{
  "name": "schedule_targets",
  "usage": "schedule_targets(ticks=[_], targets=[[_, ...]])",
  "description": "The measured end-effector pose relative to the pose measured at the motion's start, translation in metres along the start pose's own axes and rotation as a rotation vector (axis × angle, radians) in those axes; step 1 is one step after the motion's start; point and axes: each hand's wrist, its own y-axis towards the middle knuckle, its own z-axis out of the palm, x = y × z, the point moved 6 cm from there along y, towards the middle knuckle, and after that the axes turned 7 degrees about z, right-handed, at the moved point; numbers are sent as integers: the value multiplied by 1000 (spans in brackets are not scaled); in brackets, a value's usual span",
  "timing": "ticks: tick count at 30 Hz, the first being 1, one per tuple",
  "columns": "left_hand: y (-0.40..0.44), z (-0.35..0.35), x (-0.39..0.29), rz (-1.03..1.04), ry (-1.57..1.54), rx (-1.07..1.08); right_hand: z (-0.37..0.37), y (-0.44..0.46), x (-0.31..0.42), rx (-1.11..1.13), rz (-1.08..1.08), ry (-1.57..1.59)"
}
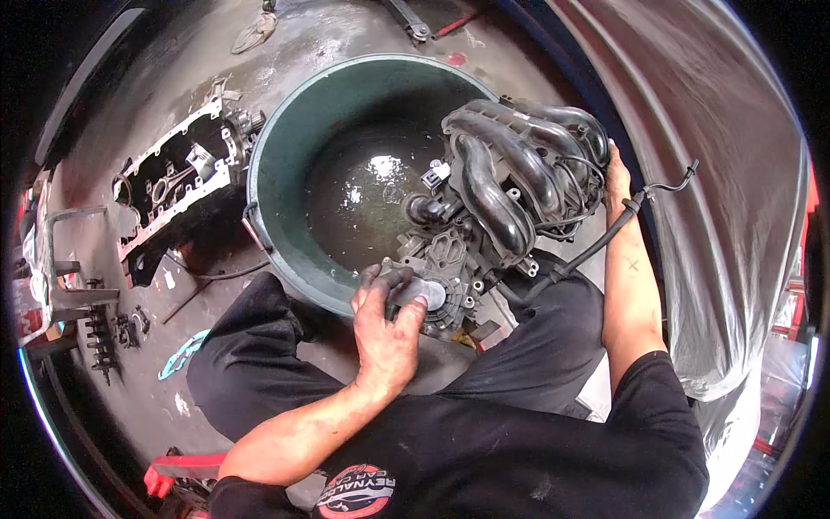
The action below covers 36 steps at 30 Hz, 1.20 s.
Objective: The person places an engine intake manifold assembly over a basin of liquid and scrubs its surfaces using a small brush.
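Note:
A black intake manifold with thick curved runners leans over the right rim of a green tub. A grey metal housing with a round smooth cap is joined to, or lies against, its lower end, near my knees. My left hand curls over the cap, thumb on the near side and darkened fingertips on the far side. At the manifold's right side, my right hand grips the edge, its fingers mostly hidden behind it. A black hose runs across in front of my right forearm.
Shallow dark liquid lies in the tub. An open engine block stands left of it. A crankshaft-like part and a light-blue gasket are on the floor. A plastic sheet hangs close on the right.

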Motion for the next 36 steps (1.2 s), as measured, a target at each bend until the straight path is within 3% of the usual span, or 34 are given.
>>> schedule_targets(ticks=[2,6,10,15,17,19,22,24,29,30,31,32,33,35,36], targets=[[0,-1,1,43,35,9,0,-2,-2,-9,10,11],[14,-3,17,-122,20,30,-5,1,-6,-58,52,11],[29,-2,27,-200,136,74,5,1,-12,105,118,219],[38,2,25,-136,281,143,1,12,-18,344,131,338],[38,2,20,-134,362,186,-12,5,-19,336,214,315],[35,3,17,-133,388,212,-45,-12,-22,170,387,256],[32,2,11,-63,351,178,-112,-13,-26,0,396,508],[33,1,9,-75,356,204,-170,1,-30,-249,192,567],[34,0,9,-90,378,214,-207,-137,66,-882,-480,229],[34,0,7,-99,403,214,-164,-176,92,-789,-738,164],[33,2,4,-99,431,228,-119,-207,111,-674,-765,-40],[33,5,5,-66,438,213,-72,-232,120,-544,-848,-533],[33,8,10,-31,494,183,18,-294,140,-290,-871,-635],[35,12,11,2,495,173,131,-352,122,310,-501,-1020],[38,14,11,19,481,198,169,-358,81,405,-1067,-1068]])
